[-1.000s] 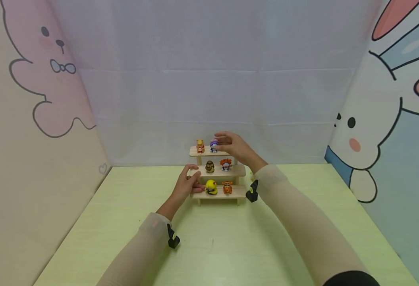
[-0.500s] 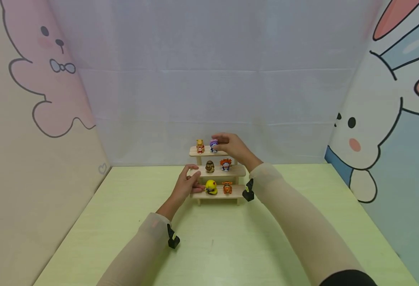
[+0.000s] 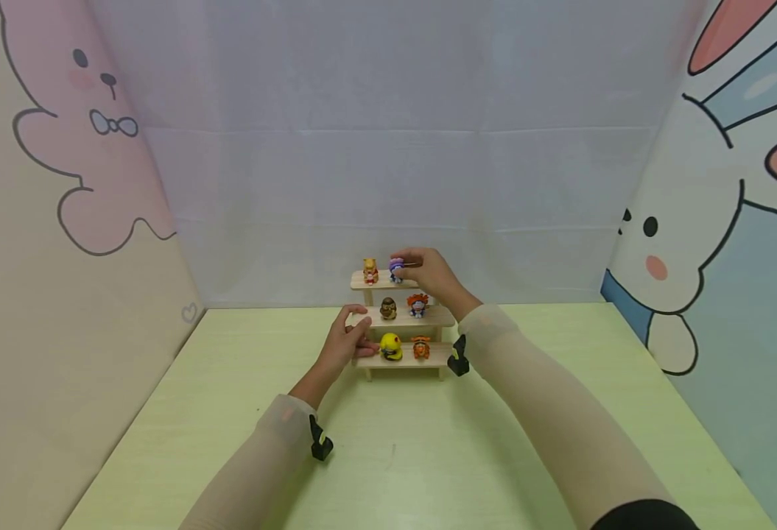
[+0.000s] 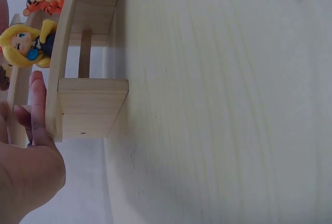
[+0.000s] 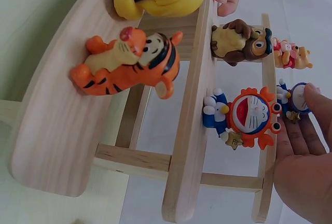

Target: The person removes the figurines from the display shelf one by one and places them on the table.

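Observation:
On the top board of a small three-tier wooden display shelf (image 3: 403, 365), my right hand (image 3: 433, 274) pinches a blue-and-white cat figurine (image 3: 397, 264) in a purple cap. The right wrist view shows the thumb (image 5: 317, 100) on its front and the other fingers behind it. A bear figurine (image 3: 370, 271) stands to its left. My left hand (image 3: 343, 342) grips the shelf's left end, with one finger lying along the bottom board beside a yellow-haired figurine (image 4: 23, 47). An owl figurine (image 3: 388, 309) and a crab-hooded cat figurine (image 3: 417, 305) stand on the middle board.
A tiger figurine (image 5: 132, 63) stands on the bottom board, right of the yellow-haired one. The shelf stands near the back of a pale wood-grain table (image 3: 388, 456). A white cloth (image 3: 388, 147) hangs behind it, with cartoon-printed panels on both sides.
My right hand has moved slightly left and down, its fingers closing in around the purple-capped figurine. My left hand and the shelf keep their place.

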`<control>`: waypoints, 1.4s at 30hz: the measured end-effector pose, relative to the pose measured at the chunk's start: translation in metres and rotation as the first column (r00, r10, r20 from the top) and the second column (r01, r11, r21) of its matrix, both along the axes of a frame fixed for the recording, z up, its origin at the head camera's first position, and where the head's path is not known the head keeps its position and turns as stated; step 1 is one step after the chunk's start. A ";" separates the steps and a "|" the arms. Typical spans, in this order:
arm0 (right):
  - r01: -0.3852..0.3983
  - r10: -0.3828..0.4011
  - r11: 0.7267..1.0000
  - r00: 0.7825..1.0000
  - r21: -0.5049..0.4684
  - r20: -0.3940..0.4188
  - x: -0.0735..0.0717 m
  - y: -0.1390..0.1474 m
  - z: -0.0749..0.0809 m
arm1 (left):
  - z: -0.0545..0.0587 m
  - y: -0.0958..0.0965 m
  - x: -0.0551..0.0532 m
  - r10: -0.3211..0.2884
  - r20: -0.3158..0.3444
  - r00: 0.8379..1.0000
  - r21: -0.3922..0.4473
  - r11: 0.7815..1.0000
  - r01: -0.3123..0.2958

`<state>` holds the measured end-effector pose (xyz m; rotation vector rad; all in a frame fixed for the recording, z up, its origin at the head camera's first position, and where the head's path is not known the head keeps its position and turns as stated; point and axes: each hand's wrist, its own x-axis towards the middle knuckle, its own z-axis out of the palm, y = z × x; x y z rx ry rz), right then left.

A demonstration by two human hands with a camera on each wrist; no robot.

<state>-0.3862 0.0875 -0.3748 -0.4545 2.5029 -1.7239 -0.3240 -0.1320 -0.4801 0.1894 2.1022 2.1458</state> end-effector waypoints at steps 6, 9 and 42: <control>0.009 -0.010 1.000 1.000 -0.017 -0.022 0.002 0.001 -0.001 | -0.001 0.000 -0.001 0.005 -0.003 1.000 0.002 1.000 -0.005; 0.014 -0.015 1.000 0.999 -0.020 -0.034 0.003 0.004 0.001 | -0.001 0.001 0.000 0.007 -0.009 1.000 0.007 1.000 -0.007; 0.005 -0.009 0.997 0.998 -0.074 -0.056 0.008 0.050 -0.001 | -0.002 0.002 -0.002 -0.002 -0.009 1.000 -0.022 1.000 0.001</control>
